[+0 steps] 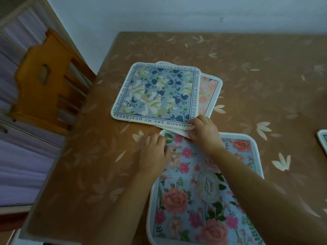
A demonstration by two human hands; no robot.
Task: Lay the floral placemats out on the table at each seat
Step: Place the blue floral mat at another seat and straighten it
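Observation:
A blue-and-white floral placemat (155, 92) with a lettered border tops a small stack near the table's left edge. Under it a pink floral placemat (209, 92) sticks out to the right. My right hand (203, 131) pinches the stack's near right corner, fingers closed on the white edges. A large light-blue placemat with pink roses (185, 197) lies flat in front of me. My left hand (155, 152) rests on its far left corner, fingers curled down on it.
The table (265, 85) wears a brown cloth with pale leaf prints. A wooden chair (47, 82) stands at the left side. Another mat's corner (322, 140) shows at the right edge. A pale wall runs along the table's far side.

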